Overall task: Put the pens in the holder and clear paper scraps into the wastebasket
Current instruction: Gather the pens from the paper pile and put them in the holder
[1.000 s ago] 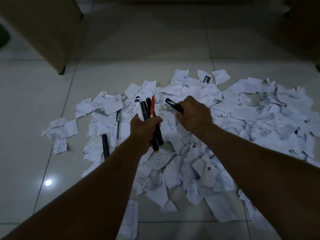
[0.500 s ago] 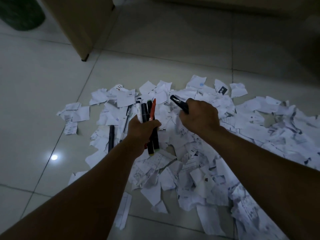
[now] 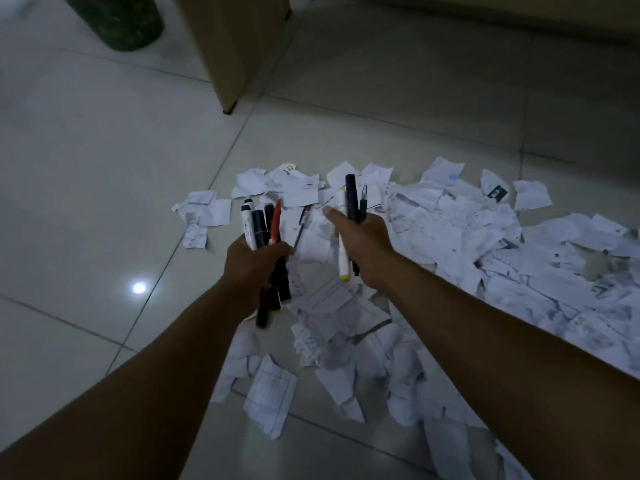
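Observation:
My left hand [image 3: 254, 263] grips a bundle of pens [image 3: 263, 226]: a white marker, several black ones and a red one, tips upward. My right hand [image 3: 367, 244] holds three more pens [image 3: 351, 202]: a white marker with a yellow end, a black marker and a thin dark pen. Both hands hover above a wide heap of torn white paper scraps [image 3: 450, 237] spread over the tiled floor. One thin pen [image 3: 302, 226] lies on the scraps between my hands. A dark green round container [image 3: 117, 22] stands at the top left, partly cut off.
A tan cabinet corner [image 3: 235, 53] stands on the floor beyond the scraps, with its foot near the pile's far left. Bare tiles [image 3: 86, 168] lie to the left, with a bright light reflection. Loose scraps [image 3: 270, 396] lie near my forearms.
My view has swung left, bringing the green container in. My right hand now holds a white marker and a thin pen beside the black one, raised upright. The pens at the pile's left are out of sight.

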{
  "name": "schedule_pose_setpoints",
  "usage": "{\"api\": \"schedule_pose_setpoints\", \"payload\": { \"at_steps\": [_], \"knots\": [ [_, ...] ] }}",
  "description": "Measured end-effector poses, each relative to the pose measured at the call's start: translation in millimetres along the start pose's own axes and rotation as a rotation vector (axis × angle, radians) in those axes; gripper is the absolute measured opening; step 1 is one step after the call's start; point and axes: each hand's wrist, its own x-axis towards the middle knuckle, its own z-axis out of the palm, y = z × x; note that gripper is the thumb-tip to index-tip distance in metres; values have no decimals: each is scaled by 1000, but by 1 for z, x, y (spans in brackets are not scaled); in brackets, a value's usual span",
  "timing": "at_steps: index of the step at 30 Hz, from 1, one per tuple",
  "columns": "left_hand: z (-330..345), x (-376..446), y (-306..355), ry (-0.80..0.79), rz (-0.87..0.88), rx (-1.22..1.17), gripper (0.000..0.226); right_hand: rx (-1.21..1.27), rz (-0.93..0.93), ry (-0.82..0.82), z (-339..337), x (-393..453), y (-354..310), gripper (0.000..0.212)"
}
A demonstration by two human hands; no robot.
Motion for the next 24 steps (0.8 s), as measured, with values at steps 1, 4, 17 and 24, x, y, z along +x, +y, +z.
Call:
{"api": "schedule_pose_setpoints", "payload": {
  "at_steps": [1, 4, 17, 24],
  "knots": [
    [-8, 1, -4, 8, -5, -7, 17, -4, -3, -17, 9, 2, 5, 25],
    [-22, 3, -11, 31, -7, 5, 17, -25, 15, -9, 34, 11, 17, 23],
    [-49, 18, -34, 23, -35, -44, 19, -485, 5, 146, 88, 35, 29, 45],
    [-61, 25, -36, 35, -54, -55, 14, -344, 89, 100, 81, 16, 26, 44]
  ]
}}
